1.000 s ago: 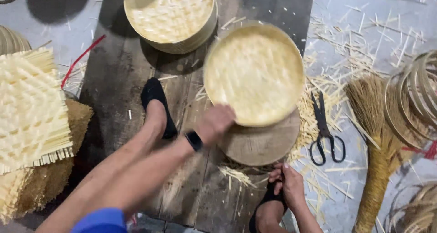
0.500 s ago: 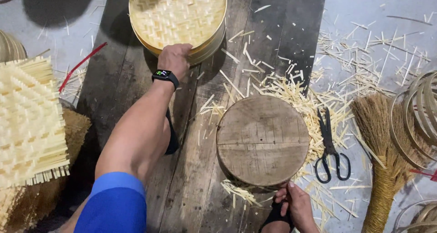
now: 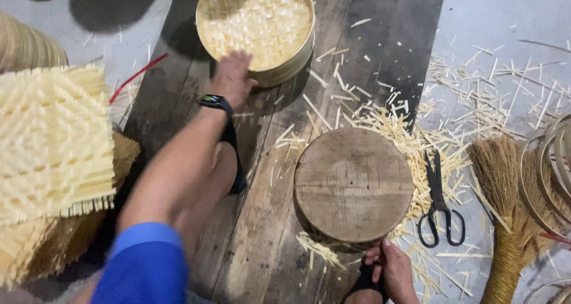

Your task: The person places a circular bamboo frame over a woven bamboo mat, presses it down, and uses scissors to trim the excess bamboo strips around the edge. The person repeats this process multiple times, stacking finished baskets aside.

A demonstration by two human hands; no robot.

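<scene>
My left hand point(image 3: 229, 78), with a black watch on the wrist, reaches forward and rests its fingers against the lower left rim of a round woven bamboo tray point(image 3: 256, 16). That tray tops a short stack at the far end of the dark wooden planks point(image 3: 256, 221). My right hand point(image 3: 389, 269) lies low in view on my foot and its black sandal. It sits just below the edge of a round wooden block point(image 3: 352, 184), with its fingers loose and nothing in them. The block's top is bare.
Black scissors point(image 3: 439, 206) lie right of the block among bamboo splinters point(image 3: 410, 143). A straw broom point(image 3: 505, 221) and bamboo hoops point(image 3: 553, 179) are at the right. Square woven mats point(image 3: 50, 137) are piled on the left, beside a red strip point(image 3: 137, 77).
A second ago my left hand held the round tray over the wooden block. It carried the tray forward onto the far stack and now rests at its rim. My right hand stayed put.
</scene>
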